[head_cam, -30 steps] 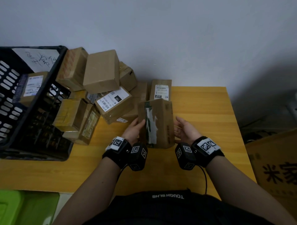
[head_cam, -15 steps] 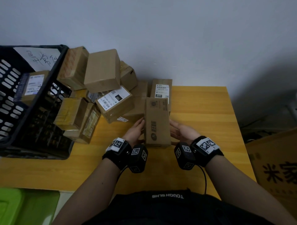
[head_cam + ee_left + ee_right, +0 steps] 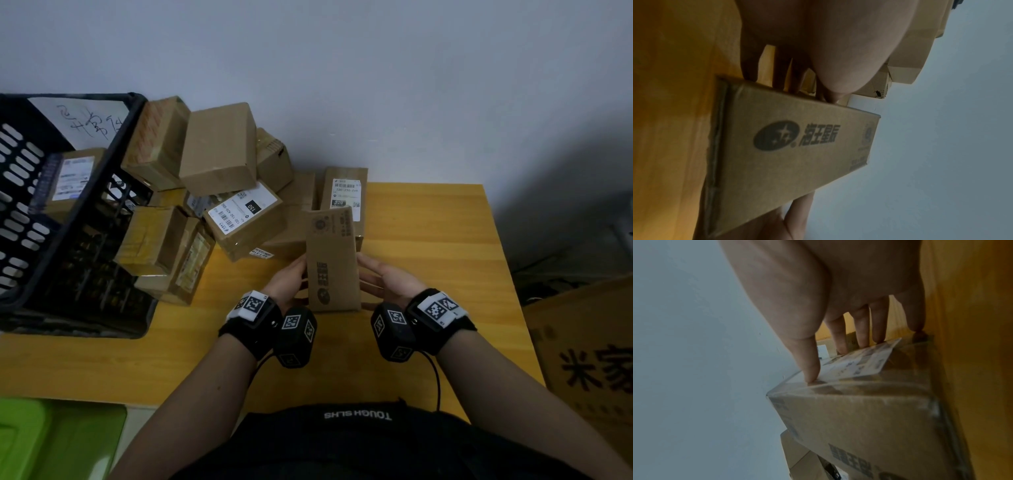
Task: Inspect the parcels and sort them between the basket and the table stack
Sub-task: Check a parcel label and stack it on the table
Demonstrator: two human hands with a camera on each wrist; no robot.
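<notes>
Both hands hold a long brown parcel between them over the table, its printed logo face up. My left hand presses straight fingers against its left side. The right hand lies flat on the right side, where a white label is stuck under the thumb. The black basket stands at the left with a labelled parcel inside. The parcel stack is piled against the wall beside it. Whether the held parcel's near end touches the table I cannot tell.
A parcel marked 150 and an upright labelled parcel lie just beyond the held one. A large cardboard box stands on the floor at the right. A green bin sits below the table's front left edge.
The parcel has been rolled over between the hands: a second ago its taped seam faced up, now the logo face does. It has hardly moved in the last half second.
</notes>
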